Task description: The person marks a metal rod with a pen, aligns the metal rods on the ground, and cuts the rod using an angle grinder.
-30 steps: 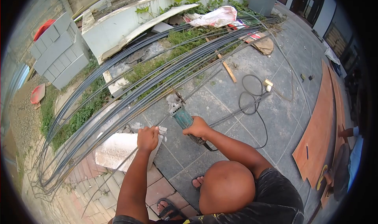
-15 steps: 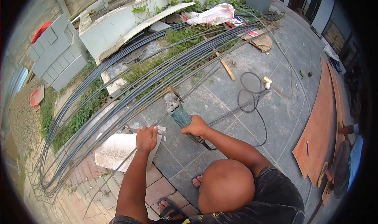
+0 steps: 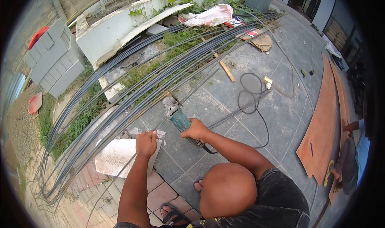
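My right hand [image 3: 195, 130] is wrapped round the body of a teal angle grinder [image 3: 180, 120]. The grinder's metal head and disc point away from me, close to the edge of a long bundle of steel rebar [image 3: 132, 95]. In my left hand [image 3: 146, 143] is a single thin rebar rod [image 3: 127, 164], which runs back past my forearm and forward toward the grinder head. Whether the disc touches the rod cannot be made out. Under the rod, near my left hand, lies a white block [image 3: 116, 156].
The grinder's black cable [image 3: 268, 132] loops over grey tiles to a plug connection [image 3: 268, 83]. A wooden strip [image 3: 226, 69] lies beyond the grinder. Brown plywood sheets [image 3: 321, 136] lie at right, beside another person's arm [image 3: 351, 126]. Grey boards [image 3: 56, 63] stand at left.
The view has shifted slightly, so the scene sits a little further left. Both hands keep their grips, and the grinder stays at nearly the same place by the rods.
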Demonstrator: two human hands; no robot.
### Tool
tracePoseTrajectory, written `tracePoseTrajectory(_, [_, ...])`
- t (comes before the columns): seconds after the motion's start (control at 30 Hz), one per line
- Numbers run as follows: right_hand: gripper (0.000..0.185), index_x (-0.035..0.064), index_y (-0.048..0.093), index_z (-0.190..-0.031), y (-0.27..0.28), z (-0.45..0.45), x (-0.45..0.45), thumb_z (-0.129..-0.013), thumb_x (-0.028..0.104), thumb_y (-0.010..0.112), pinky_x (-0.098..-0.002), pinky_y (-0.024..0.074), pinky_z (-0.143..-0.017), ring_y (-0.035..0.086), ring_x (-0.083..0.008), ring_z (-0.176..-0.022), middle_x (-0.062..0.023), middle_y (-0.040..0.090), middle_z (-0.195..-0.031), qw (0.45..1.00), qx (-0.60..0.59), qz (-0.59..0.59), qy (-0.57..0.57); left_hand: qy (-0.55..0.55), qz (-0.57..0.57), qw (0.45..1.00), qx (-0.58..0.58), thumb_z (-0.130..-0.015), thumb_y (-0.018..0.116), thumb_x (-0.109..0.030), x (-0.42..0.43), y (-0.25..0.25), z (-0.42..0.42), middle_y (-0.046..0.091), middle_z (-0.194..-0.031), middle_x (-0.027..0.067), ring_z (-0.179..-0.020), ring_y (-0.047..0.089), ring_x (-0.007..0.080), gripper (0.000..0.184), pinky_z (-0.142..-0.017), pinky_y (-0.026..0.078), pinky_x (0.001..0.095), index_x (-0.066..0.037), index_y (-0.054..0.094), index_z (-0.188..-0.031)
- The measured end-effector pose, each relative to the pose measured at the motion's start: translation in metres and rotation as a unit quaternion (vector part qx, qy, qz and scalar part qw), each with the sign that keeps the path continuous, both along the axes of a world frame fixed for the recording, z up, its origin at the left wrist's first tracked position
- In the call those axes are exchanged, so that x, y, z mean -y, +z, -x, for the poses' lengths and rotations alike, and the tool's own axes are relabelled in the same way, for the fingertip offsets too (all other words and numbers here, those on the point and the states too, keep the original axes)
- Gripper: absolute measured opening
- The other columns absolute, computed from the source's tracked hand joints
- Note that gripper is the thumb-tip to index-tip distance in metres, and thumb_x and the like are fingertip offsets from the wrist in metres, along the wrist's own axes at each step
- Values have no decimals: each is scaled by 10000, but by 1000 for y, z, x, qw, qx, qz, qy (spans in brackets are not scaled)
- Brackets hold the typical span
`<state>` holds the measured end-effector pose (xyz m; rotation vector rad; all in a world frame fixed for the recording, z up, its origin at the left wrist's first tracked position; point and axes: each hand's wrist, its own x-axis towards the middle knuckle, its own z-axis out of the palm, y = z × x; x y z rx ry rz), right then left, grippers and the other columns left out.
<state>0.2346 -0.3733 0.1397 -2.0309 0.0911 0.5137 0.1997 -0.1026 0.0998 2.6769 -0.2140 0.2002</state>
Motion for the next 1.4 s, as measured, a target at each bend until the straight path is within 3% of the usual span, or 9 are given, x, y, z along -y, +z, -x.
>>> tracePoseTrajectory(0.73, [630,-86,691,-1051,1,0,-1,-567,282,861,-370,558,-789,717,-309,-873,-221,728,-956,1000,-2,2,-1,-1,-3,1000,-8,-1082,395,-369,2,6,1,645,-752,99,-842,606,308,492,-864,417,423,-160,707,-764])
tracePoseTrajectory(1.0, [811,-172,624,-1188,9,0,0,-551,272,859,-352,549,-835,699,-302,-947,-253,708,-1038,1000,-20,5,7,-11,4,1000,-6,-1082,400,-362,1,6,1,664,-756,100,-828,610,311,491,-860,422,429,-154,711,-764])
tracePoseTrajectory(1.1, [701,-105,677,-1108,3,1,-3,-564,299,857,-367,561,-828,718,-326,-931,-243,724,-1009,999,12,27,-11,-8,5,1000,-7,-1082,401,-369,2,7,1,669,-762,103,-829,610,315,492,-863,424,430,-152,710,-765])
tracePoseTrajectory(1.4, [716,-125,668,-1114,7,0,-1,-561,292,852,-369,559,-812,714,-334,-932,-255,718,-1018,1000,-13,21,9,0,7,1000,-19,-1081,404,-382,4,11,2,670,-769,105,-842,607,321,492,-881,418,428,-154,723,-783])
